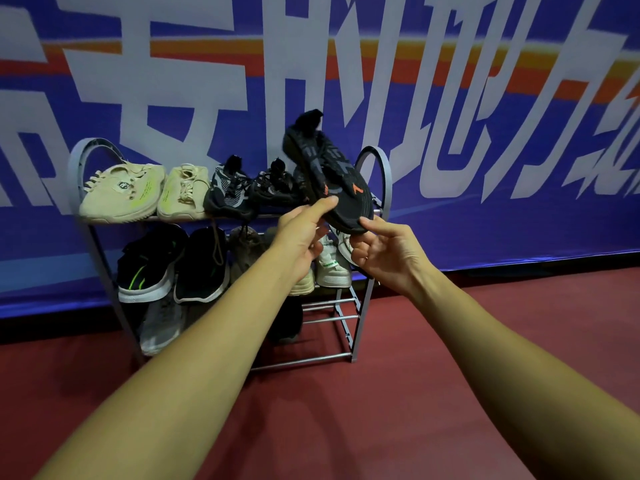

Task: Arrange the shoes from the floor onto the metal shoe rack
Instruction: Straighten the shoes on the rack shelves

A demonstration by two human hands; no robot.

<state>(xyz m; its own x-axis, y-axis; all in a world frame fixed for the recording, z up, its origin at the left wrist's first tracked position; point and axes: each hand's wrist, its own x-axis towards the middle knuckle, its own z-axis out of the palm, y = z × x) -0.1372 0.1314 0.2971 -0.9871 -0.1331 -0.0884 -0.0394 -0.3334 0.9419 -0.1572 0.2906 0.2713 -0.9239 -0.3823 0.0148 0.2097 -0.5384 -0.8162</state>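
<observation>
A black shoe with orange marks (332,171) is tilted, sole toward me and heel up, over the right end of the top shelf of the grey metal shoe rack (381,168). My left hand (304,233) pinches its toe end from the left with thumb on the sole. My right hand (388,254) touches the toe rim from below right. The top shelf holds two beige shoes (121,195) and two black-grey sneakers (232,192). The middle shelf carries black shoes (149,265) and white ones (332,265), partly hidden by my hands.
The rack stands against a blue banner wall (485,168) with large white characters. A grey shoe (162,323) lies on the lowest shelf at left; bare bars (329,320) show at its right. Red floor (450,375) spreads in front and to the right.
</observation>
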